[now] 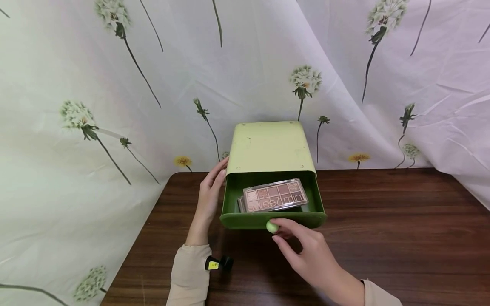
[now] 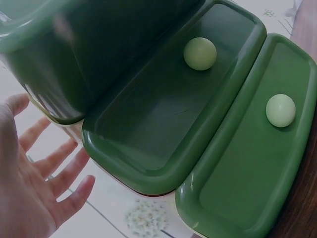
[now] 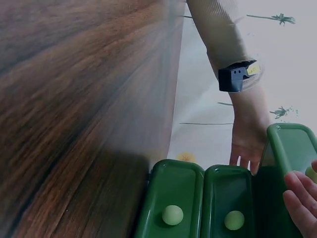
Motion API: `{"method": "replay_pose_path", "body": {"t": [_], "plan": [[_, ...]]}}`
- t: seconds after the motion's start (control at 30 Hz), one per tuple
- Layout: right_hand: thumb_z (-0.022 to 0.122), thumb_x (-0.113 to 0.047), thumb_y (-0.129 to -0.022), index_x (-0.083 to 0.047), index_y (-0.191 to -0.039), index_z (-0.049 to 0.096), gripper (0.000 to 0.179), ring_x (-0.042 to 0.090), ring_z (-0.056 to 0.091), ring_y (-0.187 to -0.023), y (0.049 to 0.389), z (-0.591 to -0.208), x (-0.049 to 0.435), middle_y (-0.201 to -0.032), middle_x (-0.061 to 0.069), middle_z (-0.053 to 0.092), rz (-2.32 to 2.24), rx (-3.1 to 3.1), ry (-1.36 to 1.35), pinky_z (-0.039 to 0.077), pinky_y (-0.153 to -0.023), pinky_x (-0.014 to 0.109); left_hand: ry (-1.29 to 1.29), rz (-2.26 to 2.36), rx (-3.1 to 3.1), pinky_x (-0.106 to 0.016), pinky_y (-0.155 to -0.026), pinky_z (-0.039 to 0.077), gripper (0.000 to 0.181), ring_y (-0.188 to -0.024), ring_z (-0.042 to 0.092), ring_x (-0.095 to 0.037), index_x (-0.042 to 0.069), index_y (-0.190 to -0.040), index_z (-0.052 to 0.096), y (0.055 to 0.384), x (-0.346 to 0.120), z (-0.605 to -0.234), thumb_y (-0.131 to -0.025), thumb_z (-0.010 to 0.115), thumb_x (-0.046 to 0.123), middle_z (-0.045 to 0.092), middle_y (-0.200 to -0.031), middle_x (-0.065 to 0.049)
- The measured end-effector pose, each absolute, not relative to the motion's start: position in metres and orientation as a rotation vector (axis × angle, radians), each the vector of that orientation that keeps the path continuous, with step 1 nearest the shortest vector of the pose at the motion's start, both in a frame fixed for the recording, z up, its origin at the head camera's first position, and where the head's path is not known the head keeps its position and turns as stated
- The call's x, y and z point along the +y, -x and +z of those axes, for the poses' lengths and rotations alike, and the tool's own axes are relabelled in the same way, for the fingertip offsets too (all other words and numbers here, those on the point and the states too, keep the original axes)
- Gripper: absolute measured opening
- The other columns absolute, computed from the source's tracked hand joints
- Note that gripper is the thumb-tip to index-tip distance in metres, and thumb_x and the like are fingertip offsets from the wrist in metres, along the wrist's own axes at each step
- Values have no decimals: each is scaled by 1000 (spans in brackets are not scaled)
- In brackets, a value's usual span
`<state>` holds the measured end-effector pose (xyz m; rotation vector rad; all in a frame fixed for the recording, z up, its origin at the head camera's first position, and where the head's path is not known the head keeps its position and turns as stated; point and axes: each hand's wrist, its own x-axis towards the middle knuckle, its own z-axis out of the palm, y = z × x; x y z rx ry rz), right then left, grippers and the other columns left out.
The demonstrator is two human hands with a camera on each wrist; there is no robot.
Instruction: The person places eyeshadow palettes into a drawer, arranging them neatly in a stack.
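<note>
A pale green drawer box [image 1: 269, 146] stands on the table with its dark green top drawer [image 1: 245, 221] pulled out. Inside lies a clear-lidded eyeshadow palette [image 1: 275, 195], tilted over another flat case [image 1: 241, 204] that is mostly hidden. My right hand [image 1: 306, 250] holds the drawer's round light green knob [image 1: 272, 227] with its fingers; the thumb tip sits just below it. Along the box's left side rests my left hand [image 1: 210, 191], fingers extended. The left wrist view shows its spread fingers [image 2: 67, 173] beside the box.
Two lower drawers are shut, the middle drawer [image 2: 153, 114] and the bottom drawer [image 2: 237, 163], each with a round knob. A dark wooden table [image 1: 402, 229] lies underneath. Behind the box hangs a white dandelion-print cloth [image 1: 260, 76]. A small black device [image 1: 219, 263] is on the left wrist.
</note>
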<state>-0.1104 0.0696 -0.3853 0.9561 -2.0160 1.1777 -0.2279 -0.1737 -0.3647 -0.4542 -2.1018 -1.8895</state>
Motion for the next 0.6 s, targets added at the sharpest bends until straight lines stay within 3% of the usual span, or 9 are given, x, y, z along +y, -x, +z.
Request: {"method": "replay_pose_path", "body": {"t": [0.23, 0.47, 0.6], "plan": [[70, -11, -94, -10, -119, 66, 25, 10, 69, -83, 114, -384, 67, -100, 1, 73, 1184, -2006, -917, 53, -74, 19, 460, -1882, -2102, -31, -93, 43, 42, -123, 51, -13, 20, -145, 53, 228, -174, -365, -105, 48, 32, 54, -140, 0], [67, -15, -96, -9, -117, 68, 22, 12, 70, -84, 117, -379, 68, -101, 2, 73, 1192, -1977, -917, 53, -75, 19, 462, -1880, -2103, -30, -92, 43, 41, -123, 50, -14, 20, -145, 53, 229, -174, -366, -106, 47, 29, 54, -141, -1], [72, -6, -91, -10, -117, 68, 27, 11, 70, -83, 119, -374, 67, -100, 2, 73, 1203, -1992, -903, 53, -72, 18, 454, -1891, -2100, -31, -93, 43, 42, -125, 49, -16, 18, -146, 52, 229, -174, -366, -106, 47, 28, 53, -142, -4]]}}
